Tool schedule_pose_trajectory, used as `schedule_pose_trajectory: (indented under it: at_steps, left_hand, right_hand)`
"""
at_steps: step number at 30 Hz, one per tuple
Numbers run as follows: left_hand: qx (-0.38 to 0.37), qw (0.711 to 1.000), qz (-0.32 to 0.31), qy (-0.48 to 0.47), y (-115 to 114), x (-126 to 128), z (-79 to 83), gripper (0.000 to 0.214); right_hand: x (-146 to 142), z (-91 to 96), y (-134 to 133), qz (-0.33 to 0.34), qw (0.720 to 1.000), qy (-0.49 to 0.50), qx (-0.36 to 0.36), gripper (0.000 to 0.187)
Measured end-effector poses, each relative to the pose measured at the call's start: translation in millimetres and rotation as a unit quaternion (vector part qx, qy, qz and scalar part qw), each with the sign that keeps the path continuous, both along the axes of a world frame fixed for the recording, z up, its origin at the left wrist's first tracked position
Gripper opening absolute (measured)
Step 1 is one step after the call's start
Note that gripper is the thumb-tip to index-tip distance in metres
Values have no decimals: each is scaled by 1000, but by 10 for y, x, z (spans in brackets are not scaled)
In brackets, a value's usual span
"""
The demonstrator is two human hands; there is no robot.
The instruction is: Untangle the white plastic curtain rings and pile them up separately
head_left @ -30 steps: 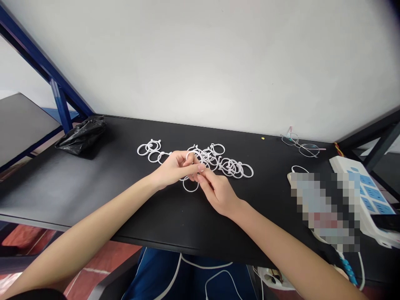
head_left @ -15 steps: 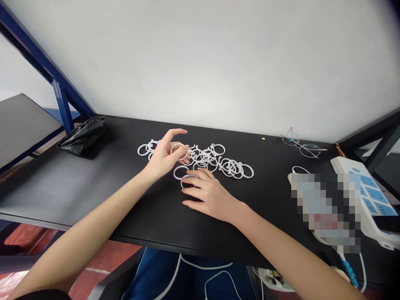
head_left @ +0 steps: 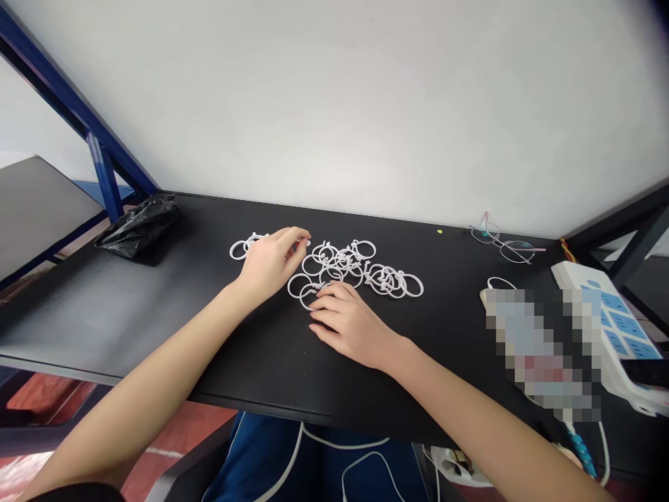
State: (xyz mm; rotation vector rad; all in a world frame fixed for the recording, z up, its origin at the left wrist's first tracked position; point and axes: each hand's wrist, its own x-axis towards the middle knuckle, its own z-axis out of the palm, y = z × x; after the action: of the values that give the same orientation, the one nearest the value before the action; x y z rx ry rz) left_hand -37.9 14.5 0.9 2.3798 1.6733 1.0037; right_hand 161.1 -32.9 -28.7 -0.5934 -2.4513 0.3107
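White plastic rings [head_left: 345, 259] with small clasps, like binder or curtain rings, lie in a loose pile on the black table [head_left: 251, 369]. My left hand [head_left: 272, 263] is at the pile's left, thumb and fingers pinched together. A bit of a white ring shows at its fingertips; the rest is hidden by the hand. My right hand [head_left: 352, 324] rests low at the front of the pile, its fingers stretched out and slightly apart. Its fingertips lie over the edge of a nearer ring [head_left: 300, 286] pair. More rings [head_left: 239, 250] lie beyond my left hand.
A crumpled black plastic bag [head_left: 139, 226] lies at the table's back left. Eyeglasses [head_left: 516, 252] are near the wall at right. A blurred-out phone-like object [head_left: 538, 355] with a cable lies beside a white power strip [head_left: 601, 279].
My left hand has turned and closed its fingers; the ring seen in it earlier is now mostly hidden. My right hand has shifted slightly right, uncovering more of the front rings.
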Motion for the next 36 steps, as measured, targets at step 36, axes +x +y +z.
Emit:
schedule_pose_trajectory:
  at_steps: [36]
  left_hand:
    - [-106, 961, 145, 209, 157, -271, -28, 23]
  right_hand:
    - [-23, 5, 4, -95, 980, 172, -26, 16]
